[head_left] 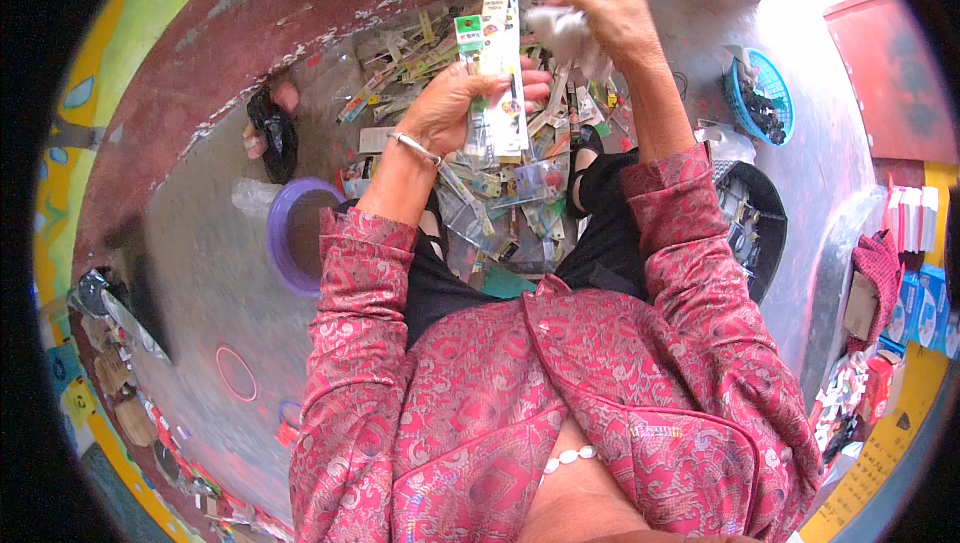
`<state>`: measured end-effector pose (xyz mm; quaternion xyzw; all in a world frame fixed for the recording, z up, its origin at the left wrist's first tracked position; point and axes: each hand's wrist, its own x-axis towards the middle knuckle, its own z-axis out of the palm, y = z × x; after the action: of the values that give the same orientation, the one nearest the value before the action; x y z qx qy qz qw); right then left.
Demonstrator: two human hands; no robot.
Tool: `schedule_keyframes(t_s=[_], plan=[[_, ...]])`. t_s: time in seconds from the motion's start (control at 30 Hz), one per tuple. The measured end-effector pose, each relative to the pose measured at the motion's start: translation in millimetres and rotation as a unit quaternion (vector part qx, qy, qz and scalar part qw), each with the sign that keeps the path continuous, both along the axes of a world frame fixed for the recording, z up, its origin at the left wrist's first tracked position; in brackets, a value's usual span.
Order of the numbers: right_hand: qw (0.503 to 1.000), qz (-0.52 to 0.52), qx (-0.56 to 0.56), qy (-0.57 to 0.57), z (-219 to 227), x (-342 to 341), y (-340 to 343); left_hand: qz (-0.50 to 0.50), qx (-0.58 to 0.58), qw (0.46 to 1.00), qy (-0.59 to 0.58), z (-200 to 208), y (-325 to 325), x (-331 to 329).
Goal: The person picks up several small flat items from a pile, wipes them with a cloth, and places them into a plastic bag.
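My left hand (446,105) is closed around a few long, narrow clear packets (508,128) with white and green header cards, held upright over the floor. Its thumb lies across their front, and fingertips show on the right side. Raised to the right of the packets, my right hand (618,25) grips a crumpled white cloth (565,35); motion smears it, and whether it is fabric or thin plastic is unclear. Beneath both hands, a pile of similar packets (425,58) is strewn over the floor, reaching between my feet.
A purple basin (283,243) stands left of my legs, near a black plastic bag (272,133). To the right are a black tub (775,233) with small packets and a blue basket (783,85) holding dark pieces. Boxes (930,308) line the far right. A maroon-painted wall (230,28) curves ahead.
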<state>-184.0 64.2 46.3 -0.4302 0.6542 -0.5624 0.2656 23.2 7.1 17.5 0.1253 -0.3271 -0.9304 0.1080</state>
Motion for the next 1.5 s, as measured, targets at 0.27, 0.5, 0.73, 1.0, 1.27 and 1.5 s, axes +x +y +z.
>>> schedule_keyframes(t_s=[0.27, 0.5, 0.73, 1.0, 1.27, 1.5], plan=[[0.863, -0.016, -0.122, 0.49, -27, 73, -15, 0.127, -0.181, 0.967, -0.126, -19, 2, -14], [0.861, -0.247, -0.16, 0.416, -2, 13, -7, 0.009, -0.111, 0.991, -0.074, 9, -2, 7], [0.856, 0.02, -0.196, 0.478, -15, 77, -12, 0.055, -0.24, 0.967, -0.063, -21, 3, 8], [0.936, -0.245, -0.063, 0.245, -9, -2, -19, 0.028, -0.098, 0.993, -0.059, 7, 1, 9], [0.992, -0.059, -0.114, 0.004, -17, 58, -24, 0.147, -0.092, 0.984, -0.049, -19, -7, -7], [0.979, 0.143, -0.109, 0.101, 4, 61, 2, 0.213, -0.047, 0.976, -0.013, -10, -22, 0]])
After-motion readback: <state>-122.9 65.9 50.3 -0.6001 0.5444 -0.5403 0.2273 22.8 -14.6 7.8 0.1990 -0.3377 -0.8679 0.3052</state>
